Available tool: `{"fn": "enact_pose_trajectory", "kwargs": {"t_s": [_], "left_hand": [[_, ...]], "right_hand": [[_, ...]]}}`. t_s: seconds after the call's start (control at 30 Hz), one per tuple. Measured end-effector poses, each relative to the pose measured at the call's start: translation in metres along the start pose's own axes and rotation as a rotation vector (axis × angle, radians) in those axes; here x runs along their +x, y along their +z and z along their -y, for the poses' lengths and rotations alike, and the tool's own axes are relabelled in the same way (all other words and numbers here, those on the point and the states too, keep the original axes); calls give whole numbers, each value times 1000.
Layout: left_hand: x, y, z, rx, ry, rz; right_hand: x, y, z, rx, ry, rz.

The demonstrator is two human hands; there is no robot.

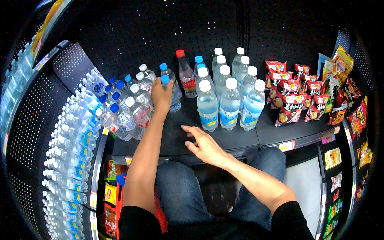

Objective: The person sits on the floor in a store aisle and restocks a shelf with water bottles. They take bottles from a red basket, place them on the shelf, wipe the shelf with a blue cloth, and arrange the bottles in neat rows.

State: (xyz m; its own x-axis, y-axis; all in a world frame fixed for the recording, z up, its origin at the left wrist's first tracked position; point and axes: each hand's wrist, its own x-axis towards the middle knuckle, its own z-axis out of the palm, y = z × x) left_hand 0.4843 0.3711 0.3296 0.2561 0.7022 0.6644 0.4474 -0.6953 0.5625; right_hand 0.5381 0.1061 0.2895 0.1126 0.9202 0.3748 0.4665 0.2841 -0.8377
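Note:
My left hand point(161, 97) is closed around the upper part of a clear plastic bottle with a light blue cap point(175, 103), which stands upright on the black shelf point(183, 141). Another blue-capped bottle point(168, 71) is directly behind it. My right hand point(204, 145) is over the shelf's front part, fingers apart and holding nothing. Beyond that hand, white-capped bottles with blue and yellow labels point(229, 115) stand in rows. A bottle with a red cap point(187, 79) is set farther back. Left of my left hand are white-capped bottles point(141, 115) and dark-blue-capped bottles point(123, 118).
Red and black snack bags point(290, 109) stand on the shelf's right side. Long rows of bottles point(75, 162) fill the side shelf at left. Packets hang at right below the shelf edge point(318, 133). A red basket point(160, 213) is partly hidden behind my left arm.

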Motion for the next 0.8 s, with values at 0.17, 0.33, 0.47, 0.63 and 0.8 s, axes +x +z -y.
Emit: {"fn": "enact_pose_trajectory", "kwargs": {"t_s": [0.17,0.33,0.47,0.63,0.8], "left_hand": [[-61,-39,-39,-169,38,104],[-109,-96,-38,-335,-48,157],[-142,-156,-59,-412,-88,214],[-172,-252,-73,-434,-153,120],[-218,-342,-68,-327,-348,-1]], "right_hand": [[-2,-3,-9,44,47,-46],[-1,2,-2,84,133,39],[-5,8,4,91,25,53],[-12,7,17,133,-22,59],[-14,7,17,130,4,15]]}}
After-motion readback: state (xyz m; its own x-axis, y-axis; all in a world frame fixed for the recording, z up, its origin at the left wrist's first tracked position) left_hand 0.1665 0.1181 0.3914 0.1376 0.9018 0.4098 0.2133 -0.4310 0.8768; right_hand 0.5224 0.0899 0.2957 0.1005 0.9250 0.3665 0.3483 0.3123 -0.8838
